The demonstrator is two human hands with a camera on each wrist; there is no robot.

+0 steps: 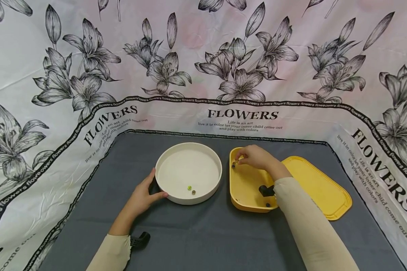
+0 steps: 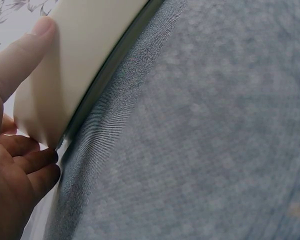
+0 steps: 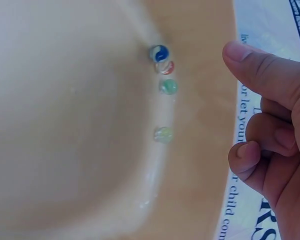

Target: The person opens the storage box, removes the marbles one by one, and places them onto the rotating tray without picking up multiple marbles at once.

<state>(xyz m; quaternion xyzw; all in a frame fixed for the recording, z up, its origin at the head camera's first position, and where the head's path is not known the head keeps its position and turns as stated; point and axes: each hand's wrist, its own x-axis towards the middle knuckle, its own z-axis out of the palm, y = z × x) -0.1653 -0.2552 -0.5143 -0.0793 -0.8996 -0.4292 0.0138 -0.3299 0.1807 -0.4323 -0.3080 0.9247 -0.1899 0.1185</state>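
Note:
My left hand point(image 1: 143, 196) grips the near left side of a round white tray point(image 1: 190, 146). In the left wrist view its thumb point(image 2: 27, 52) lies along the tray's wall, the other fingers curled at the base. A green marble point(image 1: 189, 188) and a brownish marble point(image 1: 193, 192) lie inside. My right hand point(image 1: 256, 157) reaches into a yellow box point(image 1: 245, 184), fingertips close to a dark marble point(image 1: 233, 165). The right wrist view shows its thumb extended and lower fingers curled, near several glass marbles, including a blue-and-white marble point(image 3: 159, 53). I cannot tell whether it pinches one.
A yellow lid point(image 1: 320, 188) lies flat to the right of the box, partly behind the right sleeve. Another dark marble point(image 1: 268, 205) sits at the box's near edge. Grey cloth point(image 1: 196, 241) covers the table, with a flower-printed border and backdrop point(image 1: 244, 67) around it.

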